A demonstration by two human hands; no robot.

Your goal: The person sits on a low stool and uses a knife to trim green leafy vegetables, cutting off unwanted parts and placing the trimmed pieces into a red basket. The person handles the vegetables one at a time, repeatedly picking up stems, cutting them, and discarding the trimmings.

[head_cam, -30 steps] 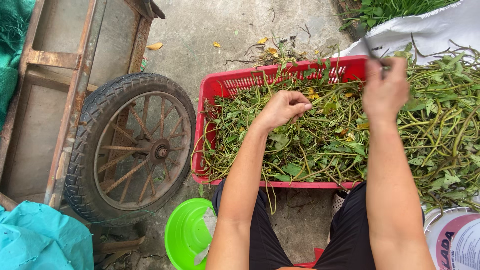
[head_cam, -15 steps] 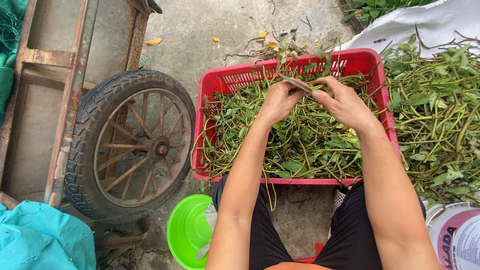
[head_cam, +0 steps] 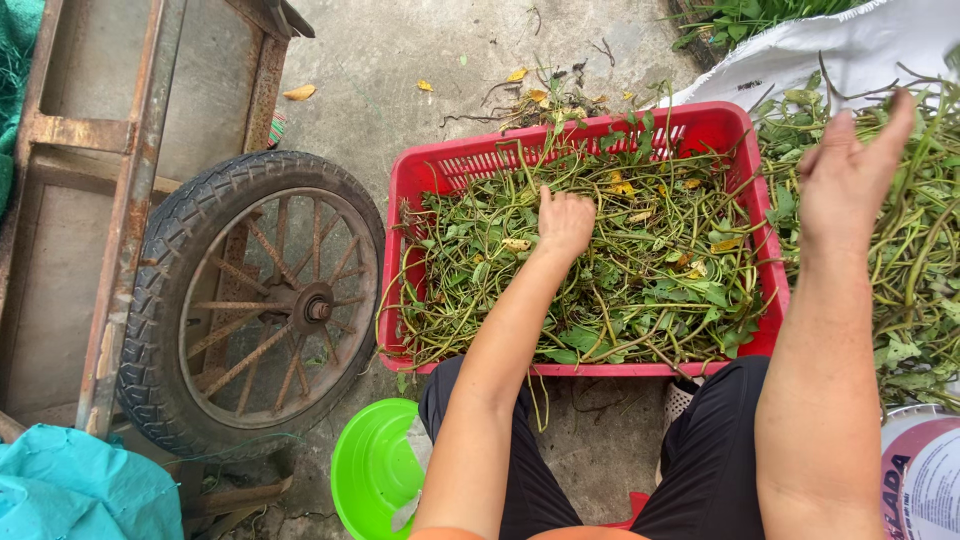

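- Your left hand (head_cam: pixel 565 222) is down in the red crate (head_cam: pixel 420 180) at centre frame, fingers curled shut into the tangle of green stems and leaves (head_cam: pixel 640 290); it looks to be gripping a few stems, though the leaves hide exactly which.
- Your right hand (head_cam: pixel 848 172) is up at the upper right, palm spread and fingers loose, holding nothing, poised above the heap of stems (head_cam: pixel 920 260) on the white sack (head_cam: pixel 870 50).
- That split reads as sorting: one hand anchored in the crate, the other free over the side pile (so neither arm crosses the other).
- The crate sits square between your knees, its near rim just beyond your dark shorts (head_cam: pixel 700 470), an easy reach for both arms.
- Right edge is crowded: the loose heap presses against the crate's right wall, and a printed bucket (head_cam: pixel 925 470) sits at the lower right corner.
- Left of the crate, a spoked cart wheel (head_cam: pixel 255 300) stands close to the rim, leaving only a thin strip of concrete.
- A bright green bowl (head_cam: pixel 375 470) waits at lower centre by your left knee; teal cloth (head_cam: pixel 70 495) fills the lower left.
- Most open ground is the bare concrete floor (head_cam: pixel 400 60) at top centre, with a few yellow leaves.
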